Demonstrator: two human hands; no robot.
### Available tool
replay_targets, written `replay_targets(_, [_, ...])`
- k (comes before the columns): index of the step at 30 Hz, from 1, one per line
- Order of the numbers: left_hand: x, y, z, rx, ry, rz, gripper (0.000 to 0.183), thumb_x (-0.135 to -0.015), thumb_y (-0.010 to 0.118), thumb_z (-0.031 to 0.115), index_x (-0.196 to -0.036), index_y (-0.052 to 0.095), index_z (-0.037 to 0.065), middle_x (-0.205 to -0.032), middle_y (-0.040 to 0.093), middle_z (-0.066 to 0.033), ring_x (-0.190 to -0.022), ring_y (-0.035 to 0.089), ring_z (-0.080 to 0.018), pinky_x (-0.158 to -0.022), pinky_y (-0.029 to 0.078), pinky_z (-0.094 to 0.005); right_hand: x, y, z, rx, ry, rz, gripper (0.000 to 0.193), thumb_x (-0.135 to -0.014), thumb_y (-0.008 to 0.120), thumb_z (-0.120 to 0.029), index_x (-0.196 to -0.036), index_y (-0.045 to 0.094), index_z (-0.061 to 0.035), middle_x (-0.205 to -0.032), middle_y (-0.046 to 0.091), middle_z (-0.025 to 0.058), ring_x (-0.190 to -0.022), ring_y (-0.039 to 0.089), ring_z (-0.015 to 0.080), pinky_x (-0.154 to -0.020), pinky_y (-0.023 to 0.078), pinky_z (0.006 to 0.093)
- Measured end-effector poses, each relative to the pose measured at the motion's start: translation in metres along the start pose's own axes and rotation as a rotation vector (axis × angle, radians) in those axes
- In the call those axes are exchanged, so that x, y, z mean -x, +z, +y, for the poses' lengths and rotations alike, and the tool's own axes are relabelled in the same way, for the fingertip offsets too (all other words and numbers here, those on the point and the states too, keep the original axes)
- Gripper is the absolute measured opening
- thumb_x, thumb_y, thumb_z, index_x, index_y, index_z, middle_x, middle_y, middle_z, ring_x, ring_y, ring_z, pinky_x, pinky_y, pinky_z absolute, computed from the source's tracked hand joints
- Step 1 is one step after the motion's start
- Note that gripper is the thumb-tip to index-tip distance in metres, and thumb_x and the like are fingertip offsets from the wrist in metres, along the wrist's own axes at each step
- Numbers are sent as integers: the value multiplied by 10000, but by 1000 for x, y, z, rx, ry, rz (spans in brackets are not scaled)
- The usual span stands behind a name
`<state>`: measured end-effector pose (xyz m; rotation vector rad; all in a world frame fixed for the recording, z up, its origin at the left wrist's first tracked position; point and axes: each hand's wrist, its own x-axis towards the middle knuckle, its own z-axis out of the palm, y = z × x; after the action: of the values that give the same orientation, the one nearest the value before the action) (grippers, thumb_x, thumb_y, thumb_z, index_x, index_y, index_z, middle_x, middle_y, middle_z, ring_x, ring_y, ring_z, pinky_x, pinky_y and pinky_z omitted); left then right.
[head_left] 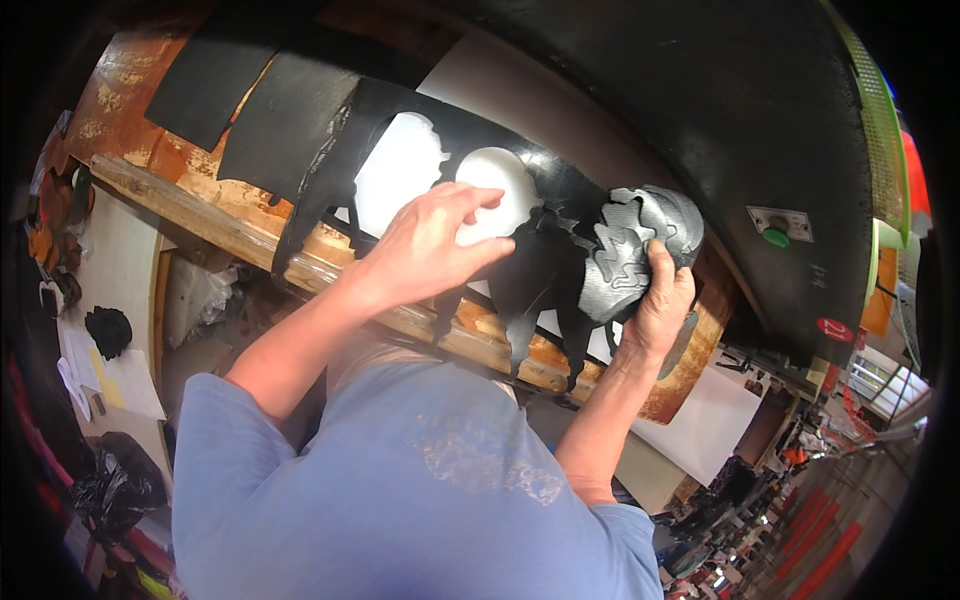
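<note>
My left hand (440, 235) reaches over a black sheet (545, 265), thumb and fingers apart, with nothing visible in it. Large gaps with ragged outlines run through this sheet, and a white surface (397, 170) shows in them. Strips of the sheet hang down over the bench's near edge. Off to the right, my right hand (660, 300) grips a bundle of cut grey-black pieces (640, 235) with wavy, ridged outlines, its thumb on top. The fingers under the bundle are mostly hidden.
A large dark machine body (690, 110) with a green button (775, 237) overhangs the bench from the far right. More black sheets (285, 125) lie at the left on the worn brown bench. A wooden rail (190, 205) edges the bench in front of me. A black plastic bag (118, 480) sits lower left.
</note>
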<state>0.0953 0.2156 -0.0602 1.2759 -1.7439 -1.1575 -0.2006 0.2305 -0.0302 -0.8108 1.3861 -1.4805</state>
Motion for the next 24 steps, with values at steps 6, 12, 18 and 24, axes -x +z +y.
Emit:
replay_targets(6, [-41, 35, 2, -219, 438, 117, 341, -891, 817, 58, -1225, 756, 18, -1183, 683, -159, -1109, 683, -361, -936, 579, -445, 0, 17, -4, -2, 14, -27, 197, -1036, 713, -73, -1196, 739, 38, -1092, 792, 93, -909, 755, 155, -833, 616, 298])
replay_targets(12, [-82, 49, -22, -45, 378, 58, 125, -993, 714, 95, -1095, 753, 34, -869, 724, -157, -848, 718, -370, -788, 583, -443, -4, 19, 8, -16, 21, -14, 248, -1026, 727, -94, -1234, 726, 41, -1133, 776, 89, -986, 736, 174, -927, 590, 324])
replay_targets(18, [-62, 42, -3, 25, 202, 101, 338, -1014, 743, 223, -1282, 711, 20, -1114, 764, -184, -985, 756, -337, -893, 601, -435, -9, -2, -2, -6, -94, 110, 215, -1025, 727, -75, -1210, 732, 34, -1131, 778, 96, -974, 734, 163, -899, 596, 319])
replay_targets(24, [-19, 9, 8, 295, -400, -221, 577, -1055, 723, 272, -1509, 589, -57, -1375, 716, -214, -1248, 710, -262, -1079, 559, -380, 25, -13, -36, 533, -310, 110, 234, -1038, 719, -32, -1258, 720, 47, -1152, 783, 80, -965, 723, 144, -878, 588, 294])
